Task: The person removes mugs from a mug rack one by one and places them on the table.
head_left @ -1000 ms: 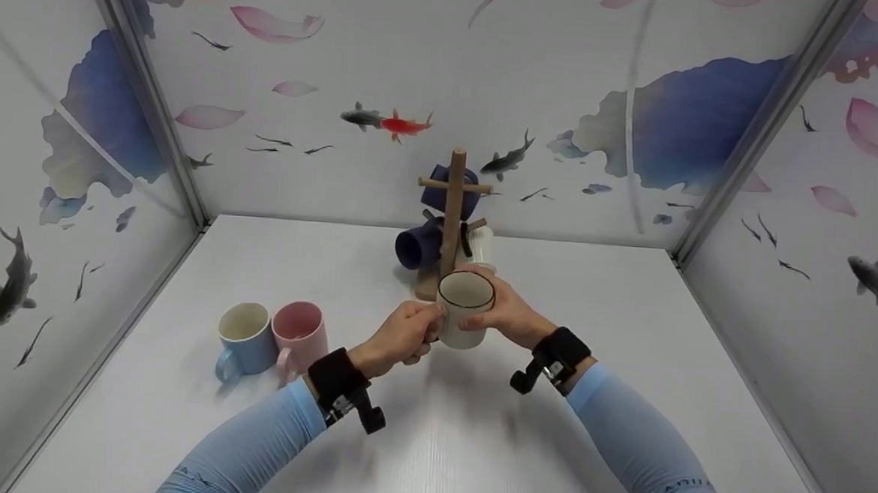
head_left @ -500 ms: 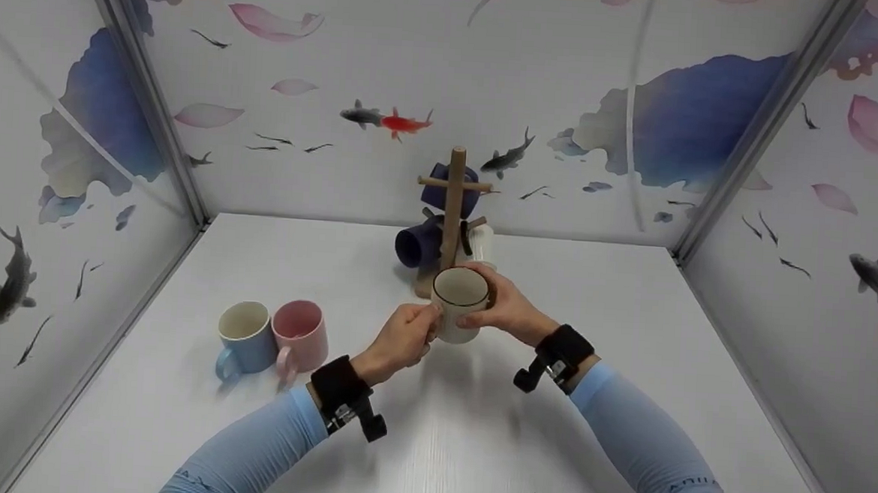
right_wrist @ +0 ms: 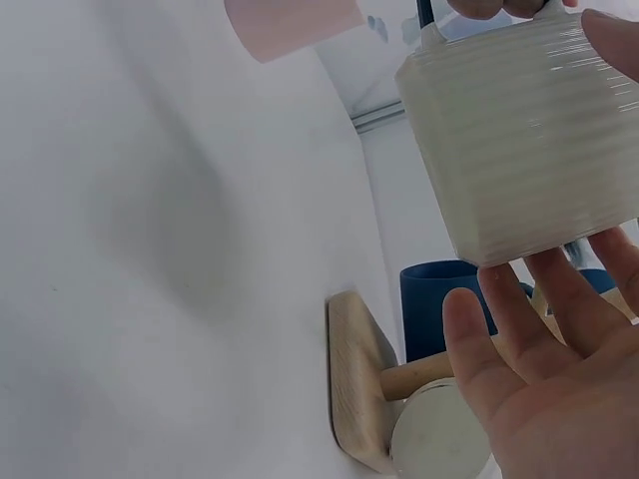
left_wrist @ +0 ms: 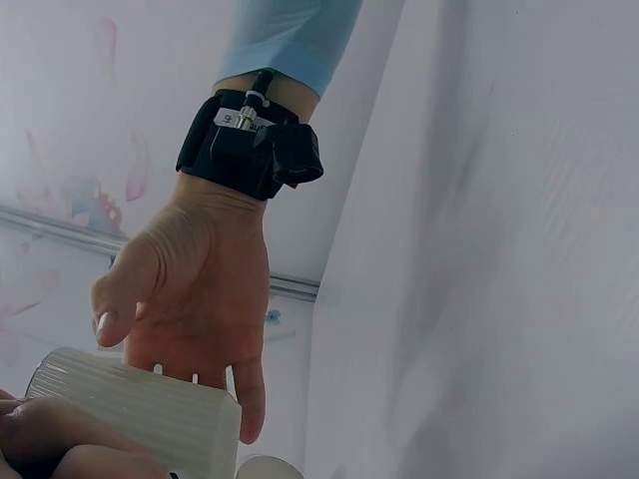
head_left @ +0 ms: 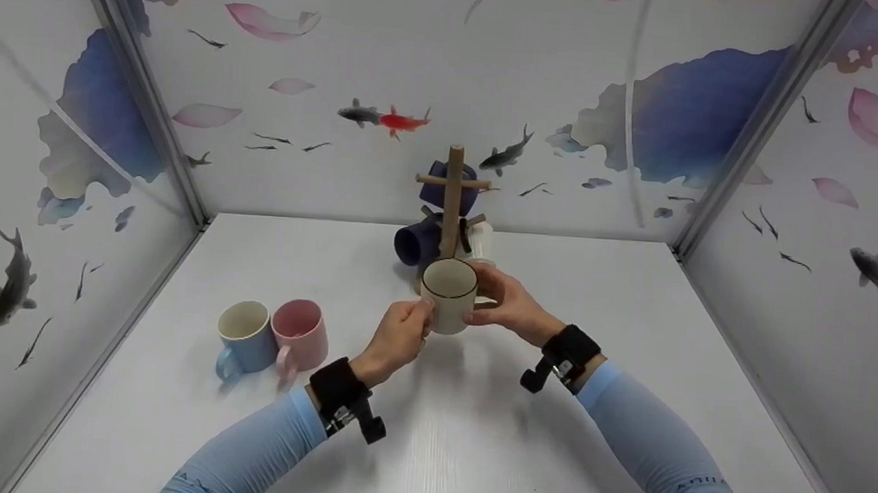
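A white ribbed mug [head_left: 448, 311] with a dark rim is held up over the table, in front of a wooden mug tree [head_left: 453, 195]. My left hand [head_left: 393, 338] grips its handle, which the fingers hide in the head view. My right hand [head_left: 515, 307] is at the mug's far side. In the right wrist view the fingers of my right hand [right_wrist: 559, 399] are spread and fairly straight, their tips at the white mug [right_wrist: 529, 140]. The left wrist view shows the right hand's [left_wrist: 205, 289] thumb away from the mug.
On the tree hang dark blue mugs [head_left: 418, 244] and another white mug [head_left: 480, 241]. A light blue mug [head_left: 246, 345] and a pink mug [head_left: 306, 341] stand on the white table [head_left: 595, 285] at left. Patterned panels [head_left: 285, 163] enclose the table.
The white mug has moved a little left and away from me, toward the tree, with my left hand on it. My right hand has shifted slightly right, its fingers looser around the mug.
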Motion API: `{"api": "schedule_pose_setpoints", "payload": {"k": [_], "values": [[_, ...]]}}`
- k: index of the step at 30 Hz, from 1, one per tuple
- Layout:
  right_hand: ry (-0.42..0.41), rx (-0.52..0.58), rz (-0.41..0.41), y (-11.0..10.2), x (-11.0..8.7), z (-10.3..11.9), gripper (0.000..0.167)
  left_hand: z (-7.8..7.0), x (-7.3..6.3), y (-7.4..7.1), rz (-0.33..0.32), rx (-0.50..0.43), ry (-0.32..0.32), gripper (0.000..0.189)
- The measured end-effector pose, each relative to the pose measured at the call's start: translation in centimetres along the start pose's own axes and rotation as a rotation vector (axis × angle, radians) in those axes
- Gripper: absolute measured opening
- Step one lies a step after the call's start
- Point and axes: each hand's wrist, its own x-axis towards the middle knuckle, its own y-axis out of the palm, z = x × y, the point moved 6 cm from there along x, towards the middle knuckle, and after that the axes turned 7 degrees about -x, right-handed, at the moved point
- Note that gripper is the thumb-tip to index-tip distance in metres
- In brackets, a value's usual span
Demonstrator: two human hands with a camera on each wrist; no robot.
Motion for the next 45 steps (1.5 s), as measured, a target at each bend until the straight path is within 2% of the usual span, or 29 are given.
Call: {"api": "schedule_pose_setpoints", "payload": {"k": [7, 13, 20, 28, 35, 40, 45], "values": [[0.006, -0.032, 0.001, 0.0, -0.5, 0.2, 0.077, 0.2, -0.4, -0.5, -0.052, 0.043, 0.024, 0.048], [-0.014, -0.083, -0.021, -0.2, -0.7, 0.7, 0.067, 0.3, -0.8, -1.0, -0.085, 0.019, 0.022, 0.047], [-0.027, -0.194, -0.049, -0.5, -0.9, 1.0, 0.060, 0.8, -1.6, -2.5, -0.167, 0.057, 0.005, 0.048], [-0.052, -0.232, -0.059, -0.7, -1.3, 1.1, 0.060, 1.2, -2.5, -4.1, -0.236, 0.102, 0.009, 0.048], [-0.067, -0.339, -0.139, -1.0, -1.9, 1.2, 0.049, 1.4, -3.0, -4.6, -0.259, 0.120, 0.028, 0.049], [-0.054, -0.429, -0.189, -1.0, -2.3, 1.7, 0.048, 1.9, -3.4, -5.2, -0.268, 0.127, 0.009, 0.047], [-0.045, -0.504, -0.220, -0.9, -2.8, 1.8, 0.049, 2.5, -4.0, -6.0, -0.292, 0.091, -0.017, 0.048]]}}
